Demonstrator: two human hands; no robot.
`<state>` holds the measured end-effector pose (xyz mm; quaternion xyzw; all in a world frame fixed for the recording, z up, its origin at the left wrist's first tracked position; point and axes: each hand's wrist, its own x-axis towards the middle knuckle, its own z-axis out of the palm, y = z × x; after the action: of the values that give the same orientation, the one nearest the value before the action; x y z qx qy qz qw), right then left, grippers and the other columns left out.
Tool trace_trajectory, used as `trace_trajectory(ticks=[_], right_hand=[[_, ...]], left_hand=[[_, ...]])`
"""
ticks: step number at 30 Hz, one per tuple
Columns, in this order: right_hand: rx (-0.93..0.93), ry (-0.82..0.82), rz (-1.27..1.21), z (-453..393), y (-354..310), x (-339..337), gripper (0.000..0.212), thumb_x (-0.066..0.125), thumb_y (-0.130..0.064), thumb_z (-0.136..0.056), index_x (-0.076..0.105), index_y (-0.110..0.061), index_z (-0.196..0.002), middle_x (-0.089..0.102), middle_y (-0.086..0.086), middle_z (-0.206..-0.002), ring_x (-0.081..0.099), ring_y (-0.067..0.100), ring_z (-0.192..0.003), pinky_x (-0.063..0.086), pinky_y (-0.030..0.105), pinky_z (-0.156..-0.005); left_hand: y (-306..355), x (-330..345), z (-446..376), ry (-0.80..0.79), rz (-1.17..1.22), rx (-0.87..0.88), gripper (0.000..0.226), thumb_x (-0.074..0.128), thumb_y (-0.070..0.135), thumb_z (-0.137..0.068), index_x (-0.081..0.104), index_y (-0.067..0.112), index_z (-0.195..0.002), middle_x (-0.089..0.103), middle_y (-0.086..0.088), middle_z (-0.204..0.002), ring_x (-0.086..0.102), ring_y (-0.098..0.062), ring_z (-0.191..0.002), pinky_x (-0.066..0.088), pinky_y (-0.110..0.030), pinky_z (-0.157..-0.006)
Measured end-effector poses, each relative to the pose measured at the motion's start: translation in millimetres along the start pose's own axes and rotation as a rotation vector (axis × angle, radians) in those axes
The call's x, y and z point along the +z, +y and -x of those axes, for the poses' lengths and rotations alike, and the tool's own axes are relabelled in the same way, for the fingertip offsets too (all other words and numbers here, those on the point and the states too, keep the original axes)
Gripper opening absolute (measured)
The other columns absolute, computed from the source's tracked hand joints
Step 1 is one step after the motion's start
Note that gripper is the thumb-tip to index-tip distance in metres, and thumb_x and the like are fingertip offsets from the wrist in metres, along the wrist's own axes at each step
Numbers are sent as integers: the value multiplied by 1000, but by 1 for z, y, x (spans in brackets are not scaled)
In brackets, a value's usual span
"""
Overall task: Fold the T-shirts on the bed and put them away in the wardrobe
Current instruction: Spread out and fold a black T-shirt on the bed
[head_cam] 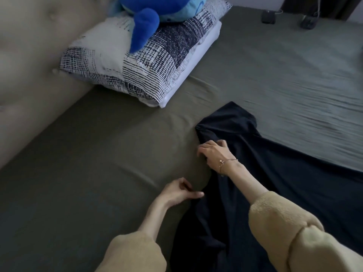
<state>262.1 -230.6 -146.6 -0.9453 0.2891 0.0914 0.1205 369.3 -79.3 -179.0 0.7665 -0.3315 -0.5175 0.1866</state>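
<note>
A black T-shirt (275,173) lies spread on the olive-green bed sheet (98,163), reaching from the middle of the view to the bottom and right edges. My right hand (214,152), with a thin bracelet at the wrist, grips the cloth near the shirt's upper left part, fingers curled into the fabric. Lower down, my left hand (180,190) sits at the shirt's left edge with its fingers curled, thumb and fingertips close together at the hem. Whether cloth is pinched between them is unclear. No wardrobe is in view.
A black-and-white patterned pillow (137,61) lies on a folded white one at the upper left, with a blue plush toy (149,18) on top. A beige padded headboard (29,55) runs along the left. Two small dark objects (268,16) sit at the bed's far edge.
</note>
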Motion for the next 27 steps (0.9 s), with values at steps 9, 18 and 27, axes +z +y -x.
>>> trace_trajectory(ticks=[9, 18, 27], right_hand=[[144, -46, 220, 26, 21, -3, 54, 50, -12, -91, 32, -26, -140, 42, 0, -134, 33, 17, -127, 25, 39, -102], [93, 225, 27, 0, -15, 5, 35, 45, 1, -87, 47, -18, -116, 59, -3, -107, 53, 17, -103, 26, 32, -93], [122, -60, -437, -10, -46, 23, 72, 43, -11, -94, 1, -25, -151, 14, -2, -157, 14, 15, -144, 0, 57, -113]], left_hand=[[-21, -1, 30, -12, 134, 22, 27, 73, 21, -81, 65, 9, -104, 61, 2, -97, 55, -14, -100, 39, -17, -79], [-58, -40, 53, 211, 323, -3, 10, 67, 13, -86, 62, 12, -95, 63, 2, -86, 56, -8, -81, 42, -10, -64], [-81, -39, 63, 347, 417, -122, 10, 58, 4, -89, 62, 8, -98, 63, -6, -84, 56, -10, -74, 43, -11, -55]])
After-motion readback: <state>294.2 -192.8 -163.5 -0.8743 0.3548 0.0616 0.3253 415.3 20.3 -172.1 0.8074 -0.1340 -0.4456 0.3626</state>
